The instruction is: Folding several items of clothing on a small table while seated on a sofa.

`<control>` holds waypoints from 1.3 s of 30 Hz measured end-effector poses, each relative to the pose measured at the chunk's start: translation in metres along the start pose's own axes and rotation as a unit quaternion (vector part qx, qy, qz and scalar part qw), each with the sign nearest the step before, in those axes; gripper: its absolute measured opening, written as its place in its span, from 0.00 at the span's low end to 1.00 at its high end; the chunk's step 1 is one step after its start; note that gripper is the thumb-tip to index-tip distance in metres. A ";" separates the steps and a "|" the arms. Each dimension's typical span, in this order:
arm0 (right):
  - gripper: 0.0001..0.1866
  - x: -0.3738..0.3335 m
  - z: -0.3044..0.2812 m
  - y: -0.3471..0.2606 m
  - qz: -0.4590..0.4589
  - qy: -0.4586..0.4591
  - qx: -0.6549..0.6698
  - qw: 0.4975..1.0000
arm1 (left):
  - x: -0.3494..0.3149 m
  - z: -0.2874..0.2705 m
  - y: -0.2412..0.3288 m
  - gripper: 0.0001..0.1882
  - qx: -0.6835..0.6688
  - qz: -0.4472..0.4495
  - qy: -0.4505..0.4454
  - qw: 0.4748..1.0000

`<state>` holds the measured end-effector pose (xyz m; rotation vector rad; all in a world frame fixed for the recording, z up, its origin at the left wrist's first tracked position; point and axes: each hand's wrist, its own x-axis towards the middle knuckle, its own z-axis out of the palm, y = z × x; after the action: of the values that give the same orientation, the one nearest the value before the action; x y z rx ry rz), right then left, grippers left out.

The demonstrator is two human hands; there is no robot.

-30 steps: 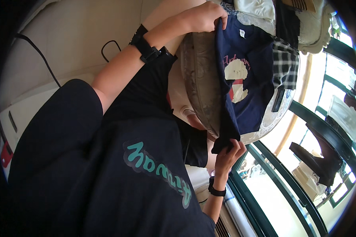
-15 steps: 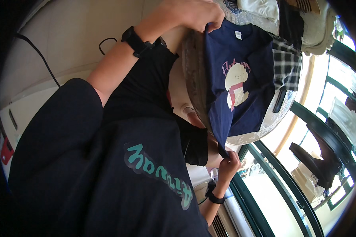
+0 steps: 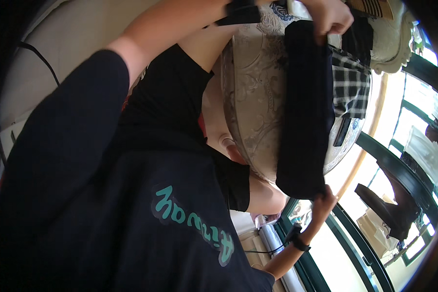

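Observation:
A navy T-shirt [image 3: 304, 112], folded into a long dark strip, is stretched between my two hands over the round table [image 3: 258, 92]. Its printed front no longer shows. My left hand [image 3: 332, 18], at the top of the picture, is closed on one end of the shirt's far edge. Toward the bottom, my right hand [image 3: 324, 203] pinches the other end of that edge, past the table's rim. The strip is slightly blurred, and I cannot tell how much of it rests on the table. A black-and-white plaid garment [image 3: 353, 85] lies just beyond it.
A small dark flat object [image 3: 343, 132] lies near the table's far rim. Black cloth [image 3: 357, 36] and a brown slotted item [image 3: 374, 7] are at the top, by a cream carved piece of furniture [image 3: 394, 46]. Green-framed windows [image 3: 374, 146] and hanging clothes stand beyond.
Both hands have moved right, away from my body, carrying the shirt's near edge over. The shirt is now a narrow dark strip, its dog print hidden, and the near tabletop is uncovered.

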<state>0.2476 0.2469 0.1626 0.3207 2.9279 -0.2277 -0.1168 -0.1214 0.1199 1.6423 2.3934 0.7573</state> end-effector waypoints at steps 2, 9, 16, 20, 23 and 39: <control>0.12 0.005 -0.006 0.016 0.085 0.008 0.029 0.996 | 0.074 0.023 -0.013 0.17 0.001 0.064 0.053 0.996; 0.43 0.100 0.104 0.205 0.098 -0.015 -0.046 0.994 | 0.107 0.097 -0.125 0.24 0.142 -0.011 -0.182 0.973; 0.26 0.056 0.129 0.130 0.481 -0.186 0.322 0.794 | 0.096 0.139 -0.081 0.27 -0.107 -0.423 -0.159 0.885; 0.15 0.043 0.137 0.134 0.572 -0.187 0.348 0.719 | 0.093 0.145 -0.059 0.25 -0.048 -0.323 -0.202 0.923; 0.13 0.041 0.141 0.119 0.503 -0.183 0.444 0.719 | 0.092 0.150 -0.092 0.28 0.014 -0.277 -0.261 0.925; 0.22 0.003 0.143 0.140 0.595 -0.267 0.363 0.666 | 0.095 0.128 -0.070 0.30 -0.235 -0.606 -0.266 0.711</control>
<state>0.3011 0.3581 0.0045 1.7564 1.4111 -0.9992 -0.1634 -0.0131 -0.0082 -0.1036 1.9443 0.4230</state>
